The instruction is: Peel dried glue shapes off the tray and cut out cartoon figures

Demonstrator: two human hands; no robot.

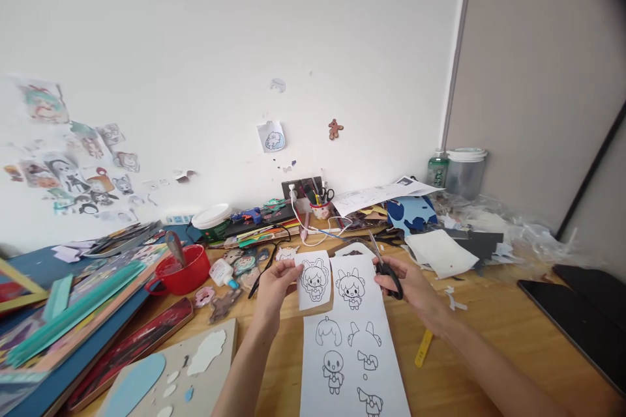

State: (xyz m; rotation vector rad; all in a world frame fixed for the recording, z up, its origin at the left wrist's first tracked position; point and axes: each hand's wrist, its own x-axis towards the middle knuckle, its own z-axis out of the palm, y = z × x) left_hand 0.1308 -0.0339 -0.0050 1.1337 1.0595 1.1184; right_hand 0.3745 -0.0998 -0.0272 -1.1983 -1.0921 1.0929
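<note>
My left hand [283,279] pinches the left edge of a small cut piece of paper [305,300] with a line-drawn character on it. Beside it, a long printed sheet [313,365] carries another whole character and several separate drawn parts, such as hair, ears and clothes. My right hand [402,277] has black-handled scissors [394,281] in it, blades pointing up and away, and its fingers also touch the sheet's upper right edge. A gap runs between the small piece and the sheet's upper part.
To the left stand a red mug [190,272], a glue bottle [223,272] and a grey board [215,365] with paper cut-outs. A pen cup [321,210] is by the wall. Paper scraps [443,253], a yellow cutter [423,348] and a dark tablet [570,319] lie right.
</note>
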